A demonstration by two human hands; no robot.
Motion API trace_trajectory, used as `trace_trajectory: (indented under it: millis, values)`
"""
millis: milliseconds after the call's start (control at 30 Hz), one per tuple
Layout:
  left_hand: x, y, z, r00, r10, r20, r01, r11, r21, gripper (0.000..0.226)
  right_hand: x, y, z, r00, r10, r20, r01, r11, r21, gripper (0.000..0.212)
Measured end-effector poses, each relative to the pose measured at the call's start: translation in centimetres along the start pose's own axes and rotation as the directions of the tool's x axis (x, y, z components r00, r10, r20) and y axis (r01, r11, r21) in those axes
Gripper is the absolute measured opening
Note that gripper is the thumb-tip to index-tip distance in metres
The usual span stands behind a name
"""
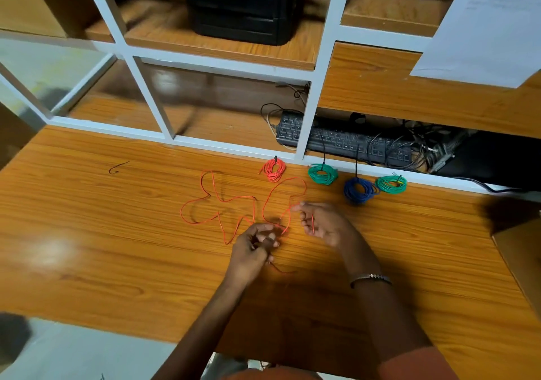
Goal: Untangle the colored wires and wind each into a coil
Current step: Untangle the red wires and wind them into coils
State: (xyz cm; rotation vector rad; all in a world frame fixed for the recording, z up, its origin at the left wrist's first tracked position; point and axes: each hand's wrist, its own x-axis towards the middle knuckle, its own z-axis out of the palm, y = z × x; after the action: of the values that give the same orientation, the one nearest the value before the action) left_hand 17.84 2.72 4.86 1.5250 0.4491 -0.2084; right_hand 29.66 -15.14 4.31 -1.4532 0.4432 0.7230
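A loose red wire sprawls in open loops over the middle of the wooden desk. My left hand pinches one stretch of it with curled fingers, and a short tail trails out below the hand. My right hand, just to the right, holds another stretch of the same wire between thumb and fingertips. Along the desk's back edge lie finished coils: a red coil, a green coil, a blue coil and a second green coil, each bound with a black tie.
A white shelf frame rises behind the desk. A black keyboard and a mess of dark cables sit in its lower bay. A black box stands on the upper shelf. A cardboard box is at the right edge.
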Motion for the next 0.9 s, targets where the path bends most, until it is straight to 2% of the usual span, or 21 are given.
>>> trace_trajectory:
  millis: [100, 200, 233, 333, 400, 533, 600, 667, 700, 733, 767, 800, 833, 867, 900]
  values:
    - [-0.5, 1.5, -0.1, 0.997, 0.076, -0.006, -0.076, 0.996, -0.037, 0.042, -2.4, -2.6, 0.7, 0.972, -0.089, 0.217, 0.107, 0.992, -0.073, 0.031]
    - [-0.8, 4.6, -0.3, 0.992, 0.099, 0.076, -0.092, 0.992, -0.089, 0.060, -6.1, -6.3, 2.2, 0.863, -0.113, 0.492, 0.145, 0.989, -0.028, 0.033]
    - [-0.9, 5.8, -0.2, 0.989, 0.097, 0.116, -0.087, 0.992, -0.091, 0.059, -7.2, -7.4, 2.8, 0.817, -0.129, 0.562, 0.138, 0.990, 0.026, 0.033]
    - [-0.9, 8.4, 0.2, 0.987, 0.092, 0.135, -0.074, 0.988, -0.134, 0.033, -9.4, -9.9, 4.3, 0.649, -0.244, 0.721, 0.021, 0.953, 0.303, 0.033]
    - [-0.7, 9.3, 0.3, 0.992, 0.059, 0.114, -0.037, 0.982, -0.184, 0.038, -9.9, -11.2, 4.9, 0.576, -0.359, 0.734, -0.045, 0.883, 0.467, 0.031]
    - [-1.0, 9.5, 0.0, 0.995, 0.049, 0.082, -0.029, 0.972, -0.231, 0.033, -10.9, -14.1, 5.5, 0.589, -0.583, 0.560, 0.005, 0.696, 0.718, 0.029]
    - [-1.2, 9.5, -0.4, 0.988, 0.137, 0.068, -0.116, 0.962, -0.246, 0.030, -10.9, -15.7, 5.9, 0.624, -0.674, 0.395, 0.022, 0.521, 0.853, 0.026]
    - [-1.4, 10.3, -0.9, 0.959, 0.280, 0.050, -0.263, 0.939, -0.222, 0.034, -10.2, -16.7, 5.9, 0.662, -0.718, 0.213, 0.063, 0.337, 0.939, 0.025]
    - [-1.5, 10.7, -1.2, 0.937, 0.346, 0.049, -0.332, 0.925, -0.184, 0.037, -9.8, -16.9, 5.9, 0.682, -0.719, 0.136, 0.116, 0.289, 0.950, 0.025]
    - [-1.4, 11.1, -1.4, 0.914, 0.402, 0.052, -0.390, 0.908, -0.154, 0.036, -9.4, -16.9, 6.0, 0.695, -0.716, 0.070, 0.208, 0.294, 0.933, 0.025]
    - [-1.4, 11.4, -1.7, 0.893, 0.446, 0.056, -0.436, 0.889, -0.139, 0.033, -9.2, -16.7, 6.2, 0.700, -0.714, 0.001, 0.351, 0.346, 0.870, 0.025]
    - [-1.6, 11.7, -1.9, 0.869, 0.491, 0.056, -0.481, 0.867, -0.126, 0.027, -8.8, -16.3, 6.6, 0.698, -0.712, -0.076, 0.520, 0.432, 0.737, 0.026]
    - [-1.7, 12.0, -2.1, 0.837, 0.543, 0.062, -0.537, 0.838, -0.093, 0.021, -8.6, -15.8, 7.0, 0.679, -0.720, -0.144, 0.669, 0.525, 0.526, 0.029]
    - [-1.9, 12.2, -2.3, 0.795, 0.602, 0.076, -0.601, 0.798, -0.032, 0.017, -8.3, -15.1, 7.3, 0.663, -0.726, -0.182, 0.744, 0.614, 0.263, 0.032]
    - [-2.0, 12.4, -2.4, 0.747, 0.659, 0.086, -0.664, 0.747, 0.042, 0.015, -8.2, -14.6, 7.5, 0.670, -0.720, -0.178, 0.731, 0.682, -0.005, 0.032]
